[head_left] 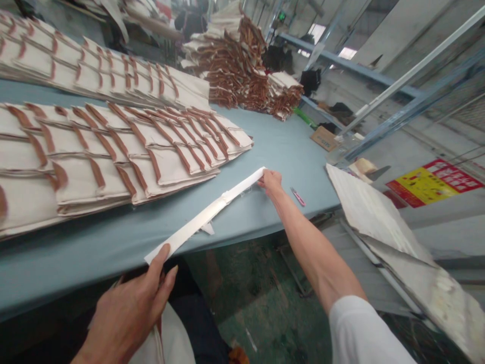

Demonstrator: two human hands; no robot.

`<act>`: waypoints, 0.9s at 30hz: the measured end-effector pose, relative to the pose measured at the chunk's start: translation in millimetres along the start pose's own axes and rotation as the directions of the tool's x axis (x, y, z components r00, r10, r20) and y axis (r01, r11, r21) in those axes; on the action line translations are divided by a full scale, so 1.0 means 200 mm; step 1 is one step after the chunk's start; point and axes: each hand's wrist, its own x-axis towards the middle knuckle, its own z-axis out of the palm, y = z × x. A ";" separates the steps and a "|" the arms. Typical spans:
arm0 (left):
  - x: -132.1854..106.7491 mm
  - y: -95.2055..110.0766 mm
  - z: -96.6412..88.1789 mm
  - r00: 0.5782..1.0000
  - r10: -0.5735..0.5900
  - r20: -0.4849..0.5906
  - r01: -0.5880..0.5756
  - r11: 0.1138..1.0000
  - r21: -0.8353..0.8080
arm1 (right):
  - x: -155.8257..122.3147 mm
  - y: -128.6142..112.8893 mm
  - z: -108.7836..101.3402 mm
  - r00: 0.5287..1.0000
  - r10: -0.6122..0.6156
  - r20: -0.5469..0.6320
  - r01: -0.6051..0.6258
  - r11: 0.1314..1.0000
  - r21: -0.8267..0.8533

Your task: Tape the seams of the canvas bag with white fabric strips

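Note:
A long white strip (200,217) with frayed bits along its lower edge lies slantwise over the front of the blue-covered table (303,167). My right hand (271,181) is closed on its far end, the fingertips partly hidden. At the near end, the index fingertip of my left hand (132,303) touches the strip. The left thumb is apart from that finger; the other left fingers are mostly hidden. Cream cloth (174,336) with a brown edge hangs below my left hand; whether the hand touches it is unclear. Pink-handled thread snips (298,197) lie right of my right hand.
Overlapping cream fabric pieces with brown edging (166,167) cover the table's left side, with another row (125,76) behind. A tall pile of similar pieces (242,60) stands at the back. Right of the table are a pale board (375,217) and a cardboard box (324,137).

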 end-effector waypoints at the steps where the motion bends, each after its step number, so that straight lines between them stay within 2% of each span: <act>1: 0.00 0.00 0.01 1.000 0.006 -0.022 -0.007 1.000 -0.021 | 0.00 0.00 0.00 0.999 0.034 -0.007 -0.034 0.999 -0.003; 4: 0.01 -0.01 0.03 0.998 0.004 -0.065 -0.009 0.997 -0.077 | 0.00 -0.02 -0.02 0.993 0.112 -0.019 -0.112 0.994 0.000; 6: 0.01 -0.03 0.04 0.998 -0.041 -0.057 0.033 0.992 -0.125 | -0.03 -0.03 -0.03 0.991 0.134 -0.013 -0.134 0.991 0.016; 9: 0.00 -0.10 0.03 0.995 -0.103 -0.010 0.093 0.930 -0.356 | -0.09 -0.02 -0.03 0.988 0.152 0.016 -0.153 0.987 0.050; 11: -0.01 -0.12 -0.01 0.988 -0.154 -0.023 0.129 0.890 -0.437 | -0.14 0.01 -0.03 0.986 0.163 0.045 -0.166 0.983 0.075; 13: -0.02 -0.09 -0.09 0.981 -0.190 -0.042 0.166 0.931 -0.325 | -0.19 0.05 -0.03 0.983 0.172 0.071 -0.178 0.980 0.094; 15: 0.01 0.02 -0.21 0.989 -0.148 0.024 0.150 0.982 -0.119 | -0.24 0.08 -0.03 0.981 0.172 0.090 -0.181 0.977 0.109; 16: 0.04 0.09 -0.26 0.992 -0.082 0.093 0.087 0.995 -0.055 | -0.25 0.10 -0.03 0.981 0.169 0.098 -0.180 0.977 0.114; 19: 0.19 0.27 -0.39 0.997 0.003 0.077 -0.003 1.000 -0.002 | -0.28 0.11 -0.03 0.980 0.158 0.122 -0.173 0.977 0.125; 21: 0.30 0.33 -0.41 0.999 0.021 0.047 -0.022 1.000 0.005 | -0.29 0.11 -0.03 0.979 0.152 0.132 -0.169 0.977 0.128; 23: 0.38 0.35 -0.37 0.998 0.050 0.050 -0.051 0.999 0.017 | -0.28 0.12 -0.03 0.980 0.149 0.134 -0.167 0.977 0.132; 27: 0.43 0.32 -0.28 0.991 0.104 0.088 -0.108 0.993 0.045 | -0.21 0.09 -0.07 0.984 0.152 0.097 -0.165 0.975 0.146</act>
